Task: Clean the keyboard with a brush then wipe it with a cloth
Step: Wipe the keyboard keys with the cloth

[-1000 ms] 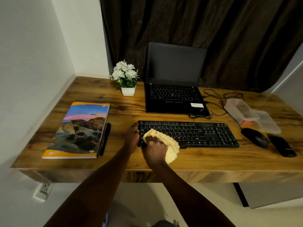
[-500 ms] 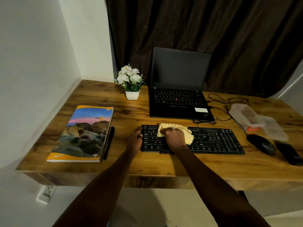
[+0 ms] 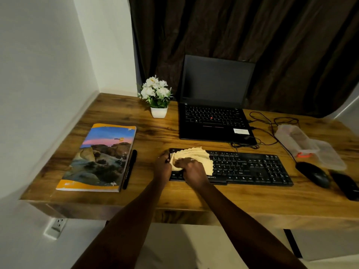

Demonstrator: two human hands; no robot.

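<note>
While a person's left hand (image 3: 162, 166) steadies the left end of a black keyboard (image 3: 242, 167), fingers curled over its edge, the right hand (image 3: 191, 169) grips a bunched pale yellow cloth (image 3: 194, 156) and presses it onto the keys at that same end. The keyboard lies flat near the front edge of a wooden desk (image 3: 194, 199), with an open laptop (image 3: 213, 117) just behind it, a mouse (image 3: 312, 173) to its right, and a book (image 3: 101, 158) and pen (image 3: 129, 169) to its left. No brush can be made out, and the work appears to have reached the wiping stage, with the keys to the right of the cloth yet to be covered. Done well, the wipe would run row by row from the keyboard's left end to its right, with light, even pressure so no key cap catches in a fold. The bracing hand should hold the keyboard firmly against sliding toward the cables (image 3: 262, 133) behind it, and a fresh face of cloth would suit the far keys and outer edges.
</note>
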